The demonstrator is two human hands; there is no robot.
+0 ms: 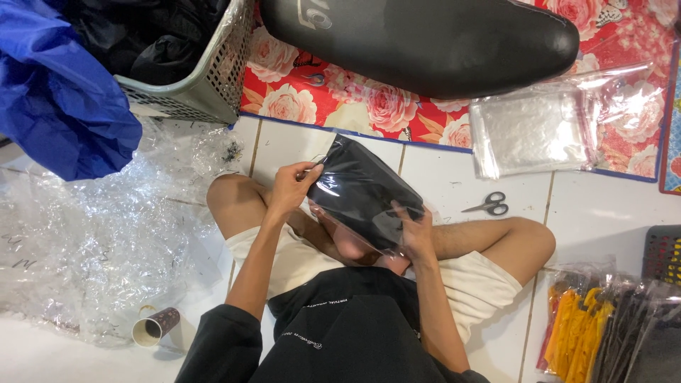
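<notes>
Both hands are clamped on the black pouch in its clear bag (363, 193) over my lap, left hand (289, 189) pinching the top corner, right hand (415, 234) gripping the bottom edge; looks light, floppy, slippery, so I'd grab corners.

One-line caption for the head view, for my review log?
Seated cross-legged, left hand and right hand hold a clear bag of black fabric; scissors lie nearby.

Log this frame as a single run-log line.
left hand: grips bag's top corner | right hand: holds bag's lower edge | clear bag of black fabric: over lap | scissors: on tile floor, apart
</notes>
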